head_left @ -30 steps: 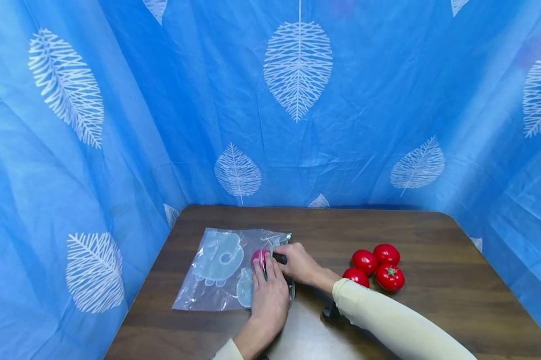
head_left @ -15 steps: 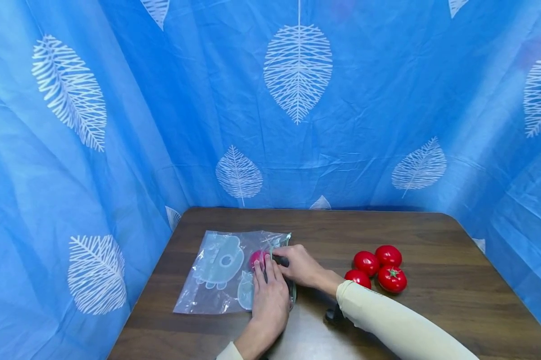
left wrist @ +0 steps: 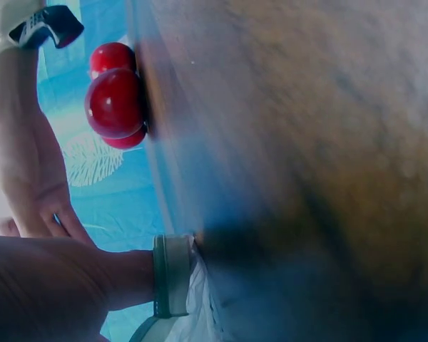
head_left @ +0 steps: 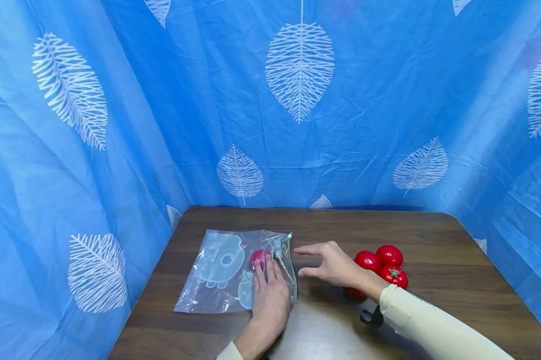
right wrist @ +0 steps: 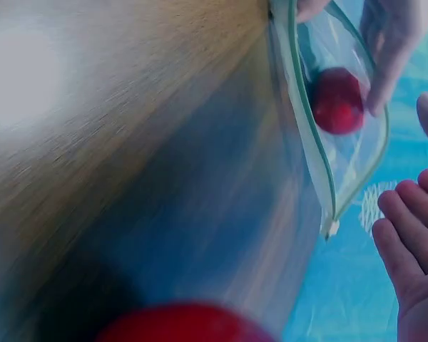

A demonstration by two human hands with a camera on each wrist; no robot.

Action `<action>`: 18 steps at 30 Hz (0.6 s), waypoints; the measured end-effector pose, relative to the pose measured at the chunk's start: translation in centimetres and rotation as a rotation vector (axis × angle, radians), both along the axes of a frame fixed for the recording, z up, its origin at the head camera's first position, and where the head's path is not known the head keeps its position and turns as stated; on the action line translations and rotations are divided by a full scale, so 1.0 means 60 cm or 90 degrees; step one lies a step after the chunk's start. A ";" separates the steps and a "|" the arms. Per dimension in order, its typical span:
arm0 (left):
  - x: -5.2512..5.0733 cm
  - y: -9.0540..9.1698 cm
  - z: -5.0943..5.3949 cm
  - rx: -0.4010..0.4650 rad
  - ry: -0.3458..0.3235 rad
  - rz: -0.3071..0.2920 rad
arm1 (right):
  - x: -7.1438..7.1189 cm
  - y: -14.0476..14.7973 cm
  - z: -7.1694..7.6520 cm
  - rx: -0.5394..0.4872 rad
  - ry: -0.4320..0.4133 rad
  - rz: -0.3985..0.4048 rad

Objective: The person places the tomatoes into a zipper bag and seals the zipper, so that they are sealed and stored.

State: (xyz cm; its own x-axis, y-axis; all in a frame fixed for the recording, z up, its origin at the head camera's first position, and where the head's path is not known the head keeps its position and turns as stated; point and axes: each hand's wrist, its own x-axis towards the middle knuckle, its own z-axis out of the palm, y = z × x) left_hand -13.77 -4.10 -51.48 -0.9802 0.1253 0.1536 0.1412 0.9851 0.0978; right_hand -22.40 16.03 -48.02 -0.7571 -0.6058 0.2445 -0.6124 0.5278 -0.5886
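Note:
A clear zip bag [head_left: 189, 295] with pale green animal prints lies on the table, its mouth facing right. A red tomato-like ball [right wrist: 339, 100] sits inside the bag, near the mouth. My left hand [head_left: 270, 300] grips the bag at its mouth: the fingers rest on the top layer, and in the left wrist view the thumb goes in past the green zip strip [left wrist: 160, 278]. My right hand [head_left: 335, 265] hovers right of the mouth, holding nothing, thumb and fingers apart. Close to its wrist stand several shiny red tomatoes [head_left: 394, 276], one partly hidden by the forearm.
The brown wooden table [head_left: 455, 280] extends around the bag and tomatoes. A blue curtain [head_left: 342, 175] with white leaf prints hangs behind it and at both sides. A black wrist camera [head_left: 371, 317] hangs below the right wrist.
My right hand has let go of the bag's mouth and moved right, toward the tomatoes, with its fingers spread. My left hand has stayed on the bag.

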 end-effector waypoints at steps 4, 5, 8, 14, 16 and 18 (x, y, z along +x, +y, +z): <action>0.001 0.000 0.000 -0.003 -0.001 0.000 | 0.010 0.039 0.006 -0.013 -0.028 -0.022; 0.001 0.000 0.000 -0.005 0.002 -0.001 | 0.014 0.047 0.009 -0.015 -0.038 -0.028; 0.003 0.000 0.000 -0.004 0.020 -0.001 | 0.022 0.070 0.013 -0.012 -0.047 -0.035; 0.005 -0.003 -0.002 0.003 0.064 -0.002 | 0.036 0.109 0.015 -0.014 -0.062 -0.049; 0.005 -0.003 -0.003 -0.001 0.070 -0.002 | 0.039 0.122 0.015 -0.012 -0.066 -0.055; 0.005 -0.003 -0.004 -0.006 0.075 -0.001 | 0.043 0.135 0.015 -0.016 -0.075 -0.057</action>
State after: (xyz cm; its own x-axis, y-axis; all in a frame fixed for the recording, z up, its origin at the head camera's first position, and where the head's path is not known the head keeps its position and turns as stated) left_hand -13.46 -4.30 -51.70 -0.9552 0.1293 0.2662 0.1534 0.9856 0.0715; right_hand -19.84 24.12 -47.13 -0.8323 -0.5294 0.1645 -0.4891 0.5616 -0.6674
